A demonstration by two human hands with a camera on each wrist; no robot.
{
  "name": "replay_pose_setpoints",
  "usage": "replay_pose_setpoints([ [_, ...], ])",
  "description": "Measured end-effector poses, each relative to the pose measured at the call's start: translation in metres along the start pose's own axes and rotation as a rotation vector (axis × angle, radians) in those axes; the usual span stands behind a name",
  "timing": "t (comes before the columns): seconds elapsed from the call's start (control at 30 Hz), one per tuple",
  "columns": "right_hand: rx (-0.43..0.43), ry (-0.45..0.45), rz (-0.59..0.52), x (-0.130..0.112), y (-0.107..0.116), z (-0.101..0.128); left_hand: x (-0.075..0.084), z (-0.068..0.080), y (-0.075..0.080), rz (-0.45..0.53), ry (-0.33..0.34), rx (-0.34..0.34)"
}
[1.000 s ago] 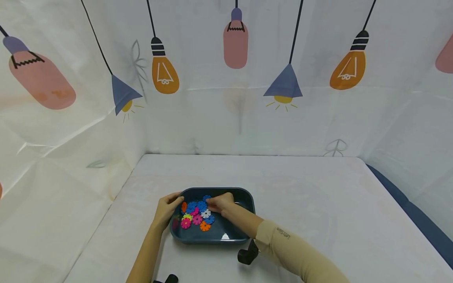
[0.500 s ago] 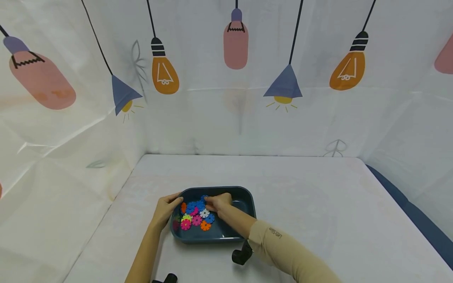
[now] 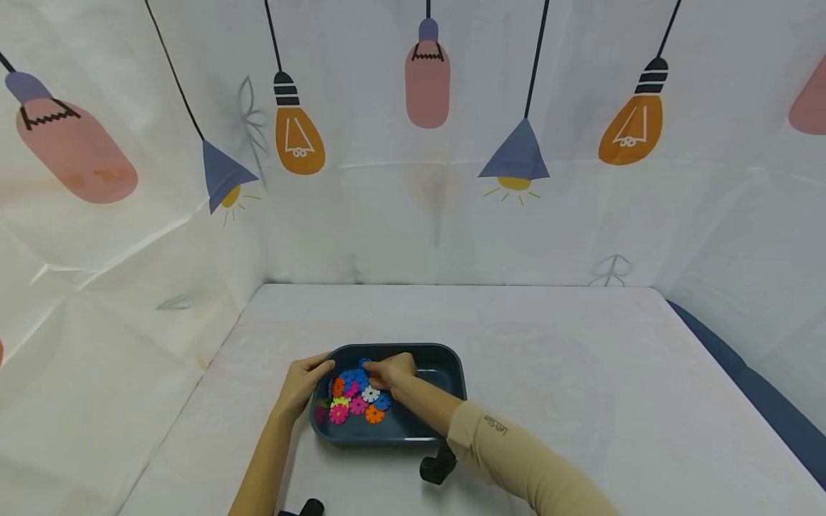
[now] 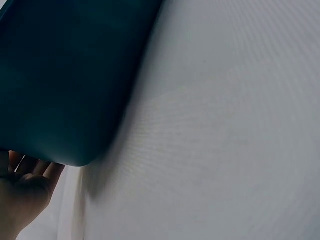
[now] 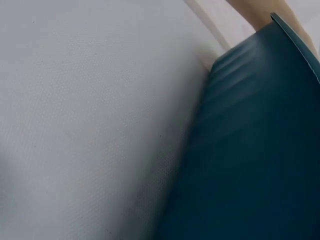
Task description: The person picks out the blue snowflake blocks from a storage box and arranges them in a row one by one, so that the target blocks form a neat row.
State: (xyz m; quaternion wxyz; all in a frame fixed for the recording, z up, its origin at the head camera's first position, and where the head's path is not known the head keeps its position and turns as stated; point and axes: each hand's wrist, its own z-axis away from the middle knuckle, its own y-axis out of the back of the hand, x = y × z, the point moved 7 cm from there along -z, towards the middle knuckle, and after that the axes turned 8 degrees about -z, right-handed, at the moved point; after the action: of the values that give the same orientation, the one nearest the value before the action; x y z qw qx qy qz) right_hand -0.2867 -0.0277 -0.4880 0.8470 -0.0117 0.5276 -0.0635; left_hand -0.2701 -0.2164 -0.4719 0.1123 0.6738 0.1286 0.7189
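Observation:
A dark teal tray (image 3: 419, 430) stands on the table with several small notched plastic discs in its left half. Blue discs (image 3: 348, 378), pink discs (image 3: 338, 413), orange discs (image 3: 374, 413) and a white disc (image 3: 371, 394) overlap in a loose cluster. My left hand (image 3: 303, 383) grips the tray's left end, thumb over the rim; the left wrist view shows its fingers (image 4: 37, 167) against the outer wall. My right hand (image 3: 393, 373) reaches into the tray, its fingertips against the blue discs at the cluster's right side.
The white table (image 3: 548, 373) runs back to a cloth wall (image 3: 387, 229) printed with lamps. Black wrist-camera mounts (image 3: 439, 466) hang below the forearms, the right one close to the tray's front edge.
My right hand has moved a little left inside the tray. The upper blue disc and the white disc have shifted left with it. My left hand has kept its hold on the tray.

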Motion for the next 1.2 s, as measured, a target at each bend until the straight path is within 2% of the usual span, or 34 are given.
replay_pose_setpoints([
  [0.3,-0.008,0.040,0.079,-0.003,-0.005,0.001,0.002,-0.002,0.000,-0.002,0.006,-0.001],
  [0.47,-0.027,0.056,0.075,-0.003,-0.006,0.000,0.002,-0.002,0.000,0.011,0.011,-0.012],
  [0.8,-0.166,0.084,0.074,-0.014,-0.006,0.005,0.000,-0.002,-0.001,0.022,0.017,0.004],
  [1.0,-0.290,0.107,0.015,-0.033,0.010,0.011,0.000,-0.001,-0.002,0.038,0.010,0.010],
  [1.13,-0.376,0.148,-0.025,-0.054,0.030,0.017,-0.001,0.000,-0.002,0.043,0.016,0.008],
  [1.2,-0.389,0.184,-0.040,-0.066,0.043,0.019,-0.001,0.000,-0.002,0.044,0.021,0.008],
])
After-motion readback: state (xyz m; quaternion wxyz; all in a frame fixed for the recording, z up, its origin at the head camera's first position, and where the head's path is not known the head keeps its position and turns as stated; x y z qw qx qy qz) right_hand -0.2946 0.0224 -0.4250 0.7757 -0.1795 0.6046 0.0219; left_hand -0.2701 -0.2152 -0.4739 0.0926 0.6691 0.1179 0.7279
